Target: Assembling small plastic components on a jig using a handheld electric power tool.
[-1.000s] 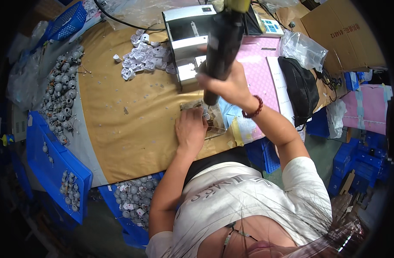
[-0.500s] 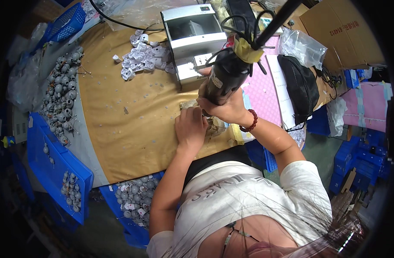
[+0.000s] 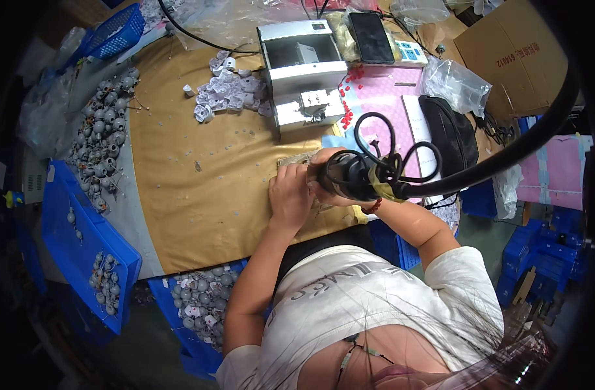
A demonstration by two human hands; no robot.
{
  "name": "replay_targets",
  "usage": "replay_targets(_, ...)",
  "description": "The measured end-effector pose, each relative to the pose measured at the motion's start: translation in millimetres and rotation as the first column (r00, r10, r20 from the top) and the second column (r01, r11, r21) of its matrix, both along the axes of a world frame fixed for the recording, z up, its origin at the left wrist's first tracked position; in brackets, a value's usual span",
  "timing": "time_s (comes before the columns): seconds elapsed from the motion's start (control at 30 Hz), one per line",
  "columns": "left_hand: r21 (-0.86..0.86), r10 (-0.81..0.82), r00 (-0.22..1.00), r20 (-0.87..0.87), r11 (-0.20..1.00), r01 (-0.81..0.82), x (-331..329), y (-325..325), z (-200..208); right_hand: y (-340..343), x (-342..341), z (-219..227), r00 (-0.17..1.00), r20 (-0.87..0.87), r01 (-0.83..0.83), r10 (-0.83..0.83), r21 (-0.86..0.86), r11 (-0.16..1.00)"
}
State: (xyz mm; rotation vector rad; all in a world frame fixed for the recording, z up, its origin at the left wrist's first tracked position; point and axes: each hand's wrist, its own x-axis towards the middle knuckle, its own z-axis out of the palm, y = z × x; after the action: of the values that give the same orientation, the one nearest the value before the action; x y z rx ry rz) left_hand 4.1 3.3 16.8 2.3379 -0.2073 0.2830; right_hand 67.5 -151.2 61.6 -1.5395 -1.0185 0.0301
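Observation:
My right hand (image 3: 329,192) is wrapped round a black corded electric screwdriver (image 3: 349,174), which hides most of that hand. Yellow tape and loops of cable sit at the tool's back end, and its thick black cord (image 3: 492,172) runs off to the right. The tool's tip is hidden. Close beside it, my left hand (image 3: 291,195) has its fingers bent and closed at a small flat block (image 3: 295,159) on the bench. Whatever those fingers hold is covered by the hands.
Ahead stands a grey-white machine (image 3: 304,71), with a heap of white plastic parts (image 3: 229,91) to its left. Many grey round parts (image 3: 105,130) lie along the left edge. Blue trays (image 3: 83,240) flank the bench. A phone (image 3: 371,38) and a black pouch (image 3: 448,133) lie right.
The screwdriver has tilted, its back end and cord swinging from the upper right down to the right. My right hand has turned with it, while my left hand stays nearly in place.

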Motion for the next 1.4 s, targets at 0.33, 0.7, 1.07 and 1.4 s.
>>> replay_targets(0.33,0.081,0.035,0.996,-0.079,0.996,-0.029,1.4,-2.1,-2.0,-5.0,22.9,26.1,0.822,-0.491,0.302,-0.287,-0.049,0.952)
replay_targets(0.7,0.043,0.037,0.996,-0.076,0.998,-0.034,-4.4,-9.3,-2.6,-91.0,133.6,-51.5,0.500,0.032,0.859,-0.866,-0.152,0.490)
replay_targets(1.07,0.066,0.057,0.998,-0.041,0.996,-0.054,-7.8,-11.2,-10.7,-25.7,22.7,-60.8,0.931,-0.280,0.114,-0.233,-0.384,0.916)
replay_targets(1.4,0.071,0.050,0.999,0.003,0.996,-0.050,-6.7,-11.5,-10.4,1.7,19.8,-53.7,0.716,-0.635,0.188,-0.288,-0.222,0.957)
